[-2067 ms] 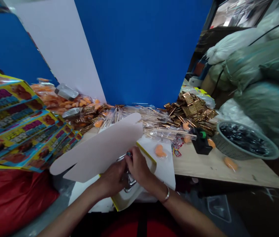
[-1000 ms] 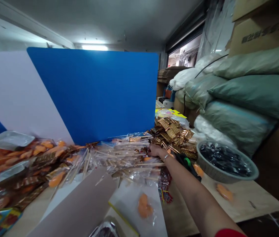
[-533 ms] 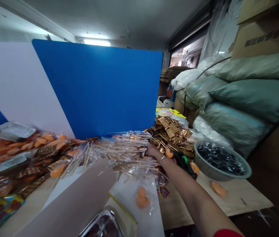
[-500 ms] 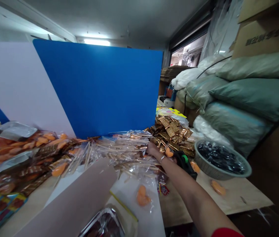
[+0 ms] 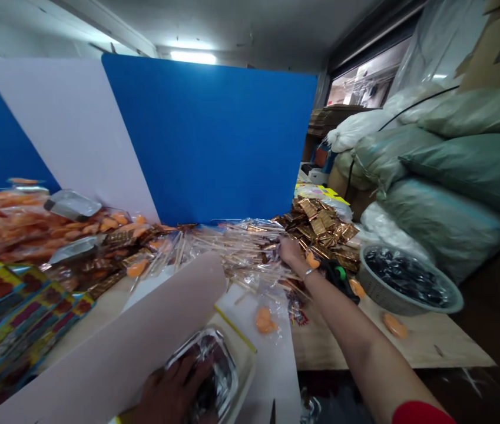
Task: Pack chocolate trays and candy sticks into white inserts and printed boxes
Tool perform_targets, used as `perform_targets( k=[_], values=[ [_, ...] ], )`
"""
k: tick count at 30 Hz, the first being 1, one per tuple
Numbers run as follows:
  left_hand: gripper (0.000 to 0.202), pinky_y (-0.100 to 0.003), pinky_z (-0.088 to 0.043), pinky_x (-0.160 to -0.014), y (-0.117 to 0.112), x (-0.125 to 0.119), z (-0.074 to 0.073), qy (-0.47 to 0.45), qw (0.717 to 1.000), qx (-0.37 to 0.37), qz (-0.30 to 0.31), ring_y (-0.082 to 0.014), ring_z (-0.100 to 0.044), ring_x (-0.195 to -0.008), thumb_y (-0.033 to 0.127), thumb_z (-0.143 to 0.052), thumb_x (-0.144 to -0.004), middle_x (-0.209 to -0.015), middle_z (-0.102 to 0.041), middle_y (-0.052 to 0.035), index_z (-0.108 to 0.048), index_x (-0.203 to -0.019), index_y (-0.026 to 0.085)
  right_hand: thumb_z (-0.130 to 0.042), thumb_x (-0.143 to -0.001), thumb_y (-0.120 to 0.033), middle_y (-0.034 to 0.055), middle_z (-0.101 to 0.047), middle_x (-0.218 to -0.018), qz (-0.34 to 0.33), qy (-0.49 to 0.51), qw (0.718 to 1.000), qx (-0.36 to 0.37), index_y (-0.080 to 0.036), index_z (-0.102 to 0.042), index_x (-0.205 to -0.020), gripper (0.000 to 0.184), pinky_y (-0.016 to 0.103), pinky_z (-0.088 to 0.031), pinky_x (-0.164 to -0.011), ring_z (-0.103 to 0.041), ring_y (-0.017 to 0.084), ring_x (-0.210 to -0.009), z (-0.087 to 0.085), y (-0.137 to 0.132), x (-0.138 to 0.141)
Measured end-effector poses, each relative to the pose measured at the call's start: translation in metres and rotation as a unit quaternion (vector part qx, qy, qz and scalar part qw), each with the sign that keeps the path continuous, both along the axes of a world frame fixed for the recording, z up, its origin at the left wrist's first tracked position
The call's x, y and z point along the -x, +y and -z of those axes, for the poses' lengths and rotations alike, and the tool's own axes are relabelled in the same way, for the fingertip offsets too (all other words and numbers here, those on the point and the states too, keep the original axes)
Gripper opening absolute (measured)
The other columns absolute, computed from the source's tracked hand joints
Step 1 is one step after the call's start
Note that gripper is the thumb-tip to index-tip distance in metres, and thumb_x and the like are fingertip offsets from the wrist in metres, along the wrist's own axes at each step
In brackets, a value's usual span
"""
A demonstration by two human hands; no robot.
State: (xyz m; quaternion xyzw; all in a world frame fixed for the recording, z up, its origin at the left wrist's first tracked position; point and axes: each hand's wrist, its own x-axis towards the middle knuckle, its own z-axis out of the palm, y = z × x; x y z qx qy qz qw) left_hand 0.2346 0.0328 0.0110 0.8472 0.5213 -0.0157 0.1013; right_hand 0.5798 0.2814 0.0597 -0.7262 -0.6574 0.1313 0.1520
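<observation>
My right hand (image 5: 291, 252) reaches far forward, fingers curled down at the right end of a heap of thin wooden sticks in clear wrappers (image 5: 232, 247). What its fingertips grip is hidden. Gold-wrapped packets (image 5: 320, 227) are piled just beyond it. Low in the view, my left hand (image 5: 172, 388) lies with fingers spread over a shiny foil-like tray (image 5: 232, 377) with dark contents. An orange piece in a clear bag (image 5: 266, 320) rests on the white board between the hands.
A basket (image 5: 391, 299) of dark wrapped items stands at right, near a black-and-green object (image 5: 342, 280). Orange pieces (image 5: 6, 218) and colourful printed packs (image 5: 15, 318) crowd the left. A blue panel (image 5: 214, 141) stands behind; stuffed sacks (image 5: 466, 159) fill the right.
The view has turned left, so things sit further right in it. My left hand has come into view over the tray. My right hand stays at the heap's right end.
</observation>
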Motion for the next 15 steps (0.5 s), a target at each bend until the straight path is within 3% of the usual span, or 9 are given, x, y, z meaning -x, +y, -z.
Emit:
perform_targets(
  k=[4, 7, 9, 11, 12, 13, 15],
  values=[
    [0.083, -0.056, -0.038, -0.107, -0.01, -0.014, -0.028, -0.038, 0.998, 0.03, -0.037, -0.0342, -0.047, -0.134, 0.048, -0.057, -0.087, -0.15, -0.045, -0.0171, -0.021, -0.156, 0.021, -0.048, -0.092, -0.013, 0.0193, -0.067, -0.118, -0.001, 0.015, 0.999, -0.05, -0.009, -0.058, -0.123, 0.033, 0.036, -0.045, -0.091, -0.061, 0.026, -0.109, -0.027, -0.04, -0.02],
    [0.098, -0.055, -0.039, -0.105, -0.013, -0.022, -0.037, -0.057, 0.996, 0.042, -0.057, -0.0349, -0.049, -0.131, 0.045, -0.062, -0.083, -0.148, -0.047, -0.0207, -0.004, -0.157, 0.018, -0.057, -0.089, -0.024, 0.0081, -0.073, -0.104, -0.122, 0.1, 0.987, -0.025, -0.015, -0.064, -0.111, 0.025, 0.027, -0.049, -0.078, -0.066, 0.02, -0.093, -0.033, -0.094, 0.005],
    [0.11, -0.053, -0.04, -0.103, -0.015, -0.023, -0.036, -0.071, 0.995, 0.034, -0.063, -0.0352, -0.051, -0.129, 0.044, -0.066, -0.08, -0.142, -0.052, -0.0222, 0.009, -0.156, 0.016, -0.064, -0.085, -0.028, 0.003, -0.074, -0.091, -0.299, 0.223, 0.928, 0.024, -0.018, -0.07, -0.094, 0.015, 0.027, -0.051, -0.072, -0.067, 0.018, -0.083, -0.029, -0.141, 0.042],
    [0.115, -0.053, -0.039, -0.103, -0.015, -0.022, -0.032, -0.085, 0.995, 0.016, -0.055, -0.035, -0.05, -0.129, 0.042, -0.068, -0.079, -0.141, -0.053, -0.0223, 0.014, -0.155, 0.017, -0.068, -0.081, -0.022, -0.0003, -0.074, -0.083, -0.378, 0.281, 0.881, 0.053, -0.02, -0.071, -0.087, 0.007, 0.024, -0.05, -0.07, -0.067, 0.016, -0.078, -0.022, -0.178, 0.081],
    [0.111, -0.053, -0.039, -0.103, -0.015, -0.021, -0.031, -0.086, 0.995, 0.008, -0.044, -0.0347, -0.05, -0.13, 0.042, -0.067, -0.08, -0.142, -0.052, -0.0212, 0.01, -0.155, 0.018, -0.065, -0.083, -0.02, -0.0012, -0.075, -0.085, -0.395, 0.27, 0.876, 0.056, -0.021, -0.072, -0.093, 0.012, 0.023, -0.049, -0.071, -0.068, 0.014, -0.077, -0.019, -0.187, 0.093],
    [0.101, -0.053, -0.039, -0.102, -0.015, -0.02, -0.03, -0.082, 0.996, 0.003, -0.032, -0.0344, -0.05, -0.129, 0.043, -0.066, -0.082, -0.143, -0.052, -0.0192, -0.001, -0.157, 0.022, -0.064, -0.085, -0.019, -0.0022, -0.075, -0.087, -0.391, 0.233, 0.889, 0.055, -0.023, -0.072, -0.095, 0.014, 0.021, -0.048, -0.071, -0.068, 0.013, -0.078, -0.017, -0.19, 0.098],
    [0.071, -0.054, -0.04, -0.1, -0.014, -0.019, -0.031, -0.058, 0.998, -0.005, -0.009, -0.035, -0.053, -0.126, 0.046, -0.061, -0.086, -0.141, -0.055, -0.0149, -0.035, -0.149, 0.026, -0.06, -0.088, -0.018, -0.0003, -0.076, -0.093, -0.28, 0.089, 0.955, 0.03, -0.024, -0.073, -0.096, 0.016, 0.021, -0.047, -0.074, -0.069, 0.014, -0.084, -0.017, -0.178, 0.082]
  ],
)
